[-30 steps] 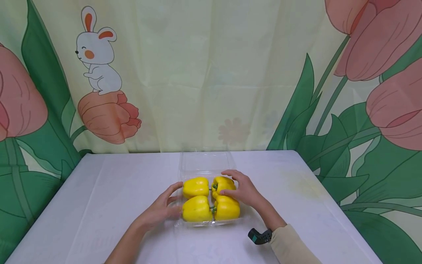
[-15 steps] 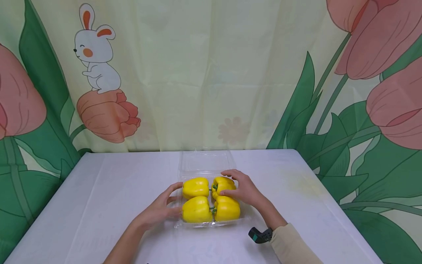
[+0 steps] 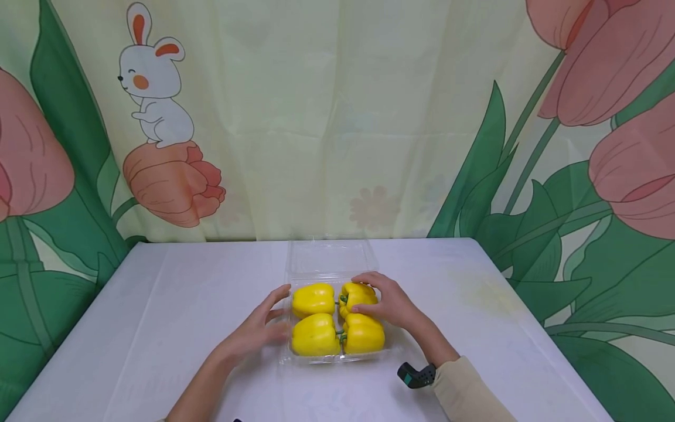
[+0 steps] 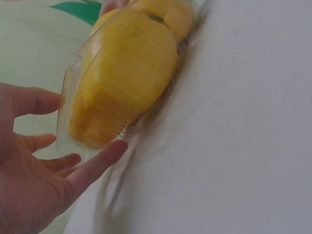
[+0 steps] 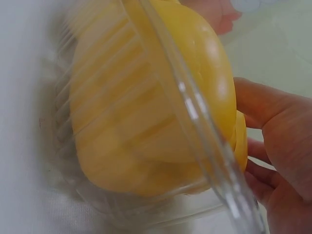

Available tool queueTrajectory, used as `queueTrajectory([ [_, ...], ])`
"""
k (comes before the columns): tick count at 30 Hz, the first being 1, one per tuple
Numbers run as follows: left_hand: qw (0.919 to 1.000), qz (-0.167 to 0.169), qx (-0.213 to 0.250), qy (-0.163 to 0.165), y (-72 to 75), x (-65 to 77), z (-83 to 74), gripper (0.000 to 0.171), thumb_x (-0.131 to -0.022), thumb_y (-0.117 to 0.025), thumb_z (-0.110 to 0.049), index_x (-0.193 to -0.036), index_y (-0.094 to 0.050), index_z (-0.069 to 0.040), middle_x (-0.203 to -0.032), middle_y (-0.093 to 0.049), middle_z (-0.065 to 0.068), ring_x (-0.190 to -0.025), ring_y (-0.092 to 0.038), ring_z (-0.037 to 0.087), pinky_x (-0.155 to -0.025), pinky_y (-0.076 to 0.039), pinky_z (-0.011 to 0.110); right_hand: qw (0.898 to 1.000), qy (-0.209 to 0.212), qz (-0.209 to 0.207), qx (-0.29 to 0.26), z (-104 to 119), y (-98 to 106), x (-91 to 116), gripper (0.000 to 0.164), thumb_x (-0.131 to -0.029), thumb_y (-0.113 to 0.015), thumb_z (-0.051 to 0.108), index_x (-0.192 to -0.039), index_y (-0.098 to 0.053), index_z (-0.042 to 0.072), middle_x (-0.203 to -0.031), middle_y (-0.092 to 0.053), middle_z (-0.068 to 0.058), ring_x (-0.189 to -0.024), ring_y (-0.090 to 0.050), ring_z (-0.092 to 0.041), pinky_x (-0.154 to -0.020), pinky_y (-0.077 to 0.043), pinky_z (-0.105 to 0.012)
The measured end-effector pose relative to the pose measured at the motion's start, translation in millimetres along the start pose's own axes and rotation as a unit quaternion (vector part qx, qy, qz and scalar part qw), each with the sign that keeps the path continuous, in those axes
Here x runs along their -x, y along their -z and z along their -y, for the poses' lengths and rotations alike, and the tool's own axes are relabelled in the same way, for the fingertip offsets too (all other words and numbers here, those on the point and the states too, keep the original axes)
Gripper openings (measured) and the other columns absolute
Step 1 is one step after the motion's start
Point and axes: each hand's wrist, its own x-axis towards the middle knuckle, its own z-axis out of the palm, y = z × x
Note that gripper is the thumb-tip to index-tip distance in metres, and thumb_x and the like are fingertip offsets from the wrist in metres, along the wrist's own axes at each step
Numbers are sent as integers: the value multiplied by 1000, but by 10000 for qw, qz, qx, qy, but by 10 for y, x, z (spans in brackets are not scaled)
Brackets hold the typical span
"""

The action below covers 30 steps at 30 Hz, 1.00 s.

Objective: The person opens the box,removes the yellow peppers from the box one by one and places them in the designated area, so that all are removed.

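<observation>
Yellow bell peppers [image 3: 315, 334] lie in two rows inside a clear plastic clamshell box [image 3: 337, 358], stems turned toward the middle. My right hand [image 3: 390, 302] grips the back right pepper [image 3: 358, 296], thumb on its near side and fingers over its far side. At the box's left end is my left hand [image 3: 255, 325], fingers spread and loosely bent. In the left wrist view its fingertips [image 4: 117, 148] reach right to the clear wall, with a pepper [image 4: 131, 63] behind that wall. The right wrist view shows a pepper [image 5: 126, 112] through the ribbed side.
The box's clear lid [image 3: 329, 258] lies folded back behind the peppers. A white cloth covers the table [image 3: 184, 316]. Behind it hangs a curtain [image 3: 295, 117] printed with tulips and a rabbit. A black device [image 3: 416, 376] sits at my right wrist.
The left hand's fingertips have shifted slightly up and away from the box's left side, and its thumb is blurred. The right hand stays on the back right pepper; peppers and box keep their places.
</observation>
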Motion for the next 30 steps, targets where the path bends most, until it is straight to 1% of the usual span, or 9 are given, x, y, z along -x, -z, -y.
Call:
queueTrajectory([
  [5, 9991, -273, 266, 188, -57, -53, 20, 71, -92, -60, -19, -152, -23, -30, -162, -18, 6, -144, -30, 40, -94, -53, 47, 10000, 33, -4, 57, 15, 6, 7, 54, -76, -81, 33, -125, -62, 23, -132, -59, 2, -120, -55, -22, -102, -48, -46],
  [10, 9978, -398, 389, 352, -100, -83, 36, 71, -93, -59, -18, -152, -24, -34, -162, -18, 8, -143, -31, 40, -93, -53, 49, 9997, 136, 52, 188, 23, 16, 0, 54, -76, -80, 33, -125, -61, 22, -130, -60, 2, -116, -57, -20, -100, -50, -42],
  [15, 9974, -415, 430, 403, -118, -92, 37, 71, -93, -59, -18, -151, -24, -36, -162, -19, 8, -143, -31, 40, -92, -53, 50, 9988, 372, 53, 301, -1, 19, -21, 53, -77, -80, 31, -125, -61, 20, -126, -61, 2, -112, -58, -17, -97, -52, -38],
  [21, 9973, -399, 444, 420, -121, -94, 34, 71, -93, -59, -19, -151, -24, -37, -162, -19, 8, -142, -33, 39, -91, -54, 50, 9980, 532, -66, 344, -24, 4, -28, 53, -76, -81, 32, -124, -62, 18, -123, -62, 2, -108, -59, -16, -95, -54, -37],
  [26, 9973, -401, 442, 417, -116, -92, 36, 72, -93, -59, -18, -151, -23, -36, -162, -18, 9, -142, -33, 40, -90, -54, 50, 9978, 555, -118, 342, -14, -5, -25, 54, -76, -80, 33, -124, -62, 16, -123, -62, 1, -107, -59, -16, -94, -54, -37],
  [30, 9974, -390, 441, 423, -112, -85, 28, 72, -93, -58, -17, -152, -22, -35, -162, -18, 9, -142, -33, 40, -90, -55, 50, 9983, 437, -93, 368, 8, 9, -20, 56, -76, -80, 36, -125, -62, 16, -124, -62, 2, -108, -59, -17, -95, -54, -39],
])
